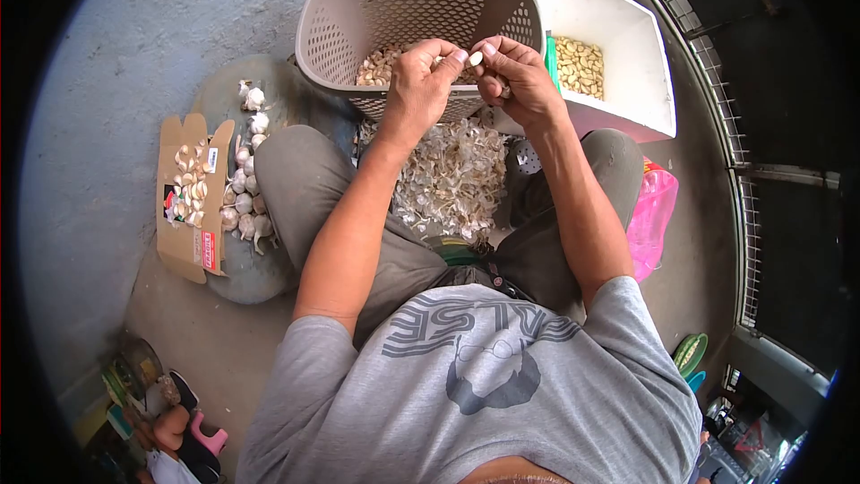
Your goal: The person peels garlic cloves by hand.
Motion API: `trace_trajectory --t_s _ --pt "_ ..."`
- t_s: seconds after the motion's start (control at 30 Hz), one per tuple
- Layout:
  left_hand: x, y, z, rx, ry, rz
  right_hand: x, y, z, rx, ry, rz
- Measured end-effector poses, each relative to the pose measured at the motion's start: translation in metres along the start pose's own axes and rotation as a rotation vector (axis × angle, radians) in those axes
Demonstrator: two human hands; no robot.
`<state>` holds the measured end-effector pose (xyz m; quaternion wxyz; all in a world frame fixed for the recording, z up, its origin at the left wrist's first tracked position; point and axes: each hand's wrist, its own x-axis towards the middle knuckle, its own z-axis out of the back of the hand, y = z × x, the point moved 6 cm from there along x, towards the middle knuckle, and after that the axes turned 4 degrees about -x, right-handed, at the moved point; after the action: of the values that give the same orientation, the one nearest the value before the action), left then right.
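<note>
A pale garlic clove (476, 59) sits between the fingertips of my two hands, above the near rim of a grey-brown plastic basket (333, 88). My left hand (419, 94) is closed in a pinch at the clove's left side. From the other side, my right hand (528, 90) pinches it between thumb and forefinger. Something small and brownish shows under the curled fingers of the right hand; I cannot make out what it is. Unpeeled garlic cloves (376, 66) lie inside the basket, partly hidden by my hands.
Right of the basket, a white foam box (618, 36) holds peeled cloves (580, 67). Papery garlic skins (452, 175) are heaped between my legs. At left are whole garlic bulbs (244, 202) and a cardboard piece (170, 246) bearing cloves. A pink bag (654, 224) lies by my right knee.
</note>
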<state>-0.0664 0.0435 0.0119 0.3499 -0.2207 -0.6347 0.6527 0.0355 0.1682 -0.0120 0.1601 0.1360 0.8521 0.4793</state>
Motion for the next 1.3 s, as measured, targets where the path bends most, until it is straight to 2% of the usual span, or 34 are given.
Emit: trace_trajectory --t_s 0.27,0.37,0.57,0.77,0.97,1.07,1.17,1.2,1.3 --pt "-0.004 -0.007 -0.008 -0.082 0.04 -0.107 0.002 -0.004 0.003 0.043 -0.053 0.011" --pt "-0.005 -0.017 -0.004 0.065 -0.017 -0.241 0.002 -0.007 0.0 0.037 -0.077 -0.005" --pt "-0.006 -0.023 0.001 0.11 -0.017 -0.224 -0.002 -0.003 -0.009 -0.179 -0.064 0.066" --pt "-0.008 -0.023 -0.002 0.162 0.006 -0.238 -0.001 -0.011 -0.003 -0.107 -0.009 -0.049" --pt "-0.005 -0.013 0.002 0.091 0.008 -0.179 -0.004 -0.011 -0.009 -0.075 -0.012 -0.067" --pt "-0.004 -0.006 0.002 -0.173 0.054 0.023 -0.003 -0.01 -0.01 0.102 0.041 -0.067" --pt "-0.001 0.007 0.004 -0.301 -0.028 0.11 -0.002 0.004 -0.015 0.07 0.116 -0.035" --pt "0.0 0.011 0.005 -0.36 -0.043 0.119 0.001 0.003 -0.006 -0.006 0.062 0.007" --pt "0.001 0.023 0.009 -0.674 -0.096 0.221 0.007 0.019 0.009 -0.46 -0.346 0.221"
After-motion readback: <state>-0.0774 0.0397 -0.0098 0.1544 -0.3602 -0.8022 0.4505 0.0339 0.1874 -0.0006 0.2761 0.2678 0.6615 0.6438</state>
